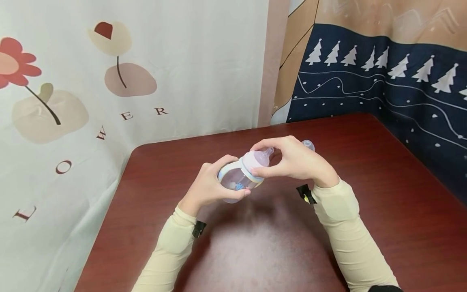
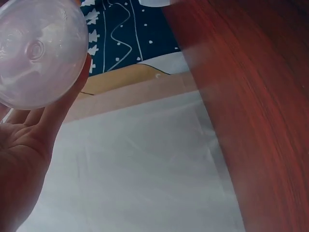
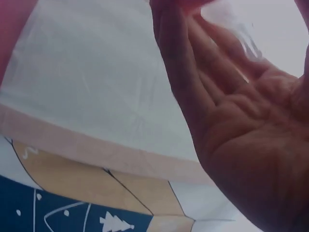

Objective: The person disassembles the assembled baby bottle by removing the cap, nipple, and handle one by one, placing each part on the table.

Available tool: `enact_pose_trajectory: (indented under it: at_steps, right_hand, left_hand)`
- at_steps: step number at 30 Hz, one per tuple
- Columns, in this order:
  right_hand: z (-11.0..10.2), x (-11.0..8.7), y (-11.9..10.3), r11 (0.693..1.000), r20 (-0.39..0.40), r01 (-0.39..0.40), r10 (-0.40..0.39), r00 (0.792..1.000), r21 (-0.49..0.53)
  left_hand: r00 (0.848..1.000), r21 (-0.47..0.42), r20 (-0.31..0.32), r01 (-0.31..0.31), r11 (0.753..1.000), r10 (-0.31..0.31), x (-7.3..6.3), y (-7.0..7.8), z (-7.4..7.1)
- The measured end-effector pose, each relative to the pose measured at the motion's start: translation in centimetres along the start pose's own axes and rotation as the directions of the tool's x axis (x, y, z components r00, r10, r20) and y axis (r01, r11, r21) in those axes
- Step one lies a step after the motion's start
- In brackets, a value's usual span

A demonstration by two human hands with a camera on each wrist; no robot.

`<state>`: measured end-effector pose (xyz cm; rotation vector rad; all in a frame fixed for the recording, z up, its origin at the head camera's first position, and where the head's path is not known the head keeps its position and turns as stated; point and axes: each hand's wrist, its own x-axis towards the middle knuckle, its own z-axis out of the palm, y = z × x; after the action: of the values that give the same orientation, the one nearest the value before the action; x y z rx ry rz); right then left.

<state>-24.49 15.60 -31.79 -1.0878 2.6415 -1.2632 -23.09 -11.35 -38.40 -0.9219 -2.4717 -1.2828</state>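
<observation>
A clear baby bottle with a pale pink collar, a nipple and a white-and-blue handle is held up over the table, tilted with its nipple to the upper right. My left hand grips the bottle's body, fingers behind and thumb along the near side. The fingers and thumb of my right hand pinch the pink collar around the nipple. In the left wrist view the bottle's round base faces the camera. The right wrist view shows my right palm, with the nipple partly visible past the fingers.
Behind my right hand a small clear dome-shaped piece stands on the dark red wooden table. A white curtain with flower prints hangs along the back left, and a navy one with white trees along the right.
</observation>
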Motion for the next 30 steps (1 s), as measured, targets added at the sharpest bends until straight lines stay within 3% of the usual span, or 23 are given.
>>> enact_pose_trajectory:
  at_steps: [6,10,17,22,26,30]
  right_hand:
    - [-0.2,-0.1,-0.3,1.000,-0.007,-0.014,0.015,1.000,0.022]
    - [-0.5,-0.2,-0.3,0.999,-0.080,-0.046,0.047,0.996,0.015]
    - [-0.9,-0.3,-0.2,0.994,-0.280,-0.028,0.058,0.958,0.108]
    - [-0.5,-0.1,-0.5,0.996,-0.354,-0.016,0.047,0.934,0.089]
    - [-0.2,0.0,-0.7,0.996,-0.358,-0.064,0.080,0.930,0.058]
    - [0.2,0.0,-1.0,0.987,-0.307,-0.158,0.159,0.939,0.027]
  left_hand:
    - [1.000,0.016,-0.023,-0.013,1.000,0.014,-0.1,0.4,-0.4]
    - [0.999,0.032,-0.034,-0.040,0.999,0.041,0.0,0.5,-0.6]
    - [0.999,0.046,-0.039,-0.035,0.998,0.037,0.0,0.7,-0.5]
    - [0.996,0.069,-0.080,-0.036,0.997,0.042,0.0,0.6,-0.6]
    - [0.994,0.076,-0.097,-0.052,0.996,0.060,0.1,0.6,-0.8]
    - [0.992,0.088,-0.100,-0.068,0.994,0.077,0.2,0.6,-0.8]
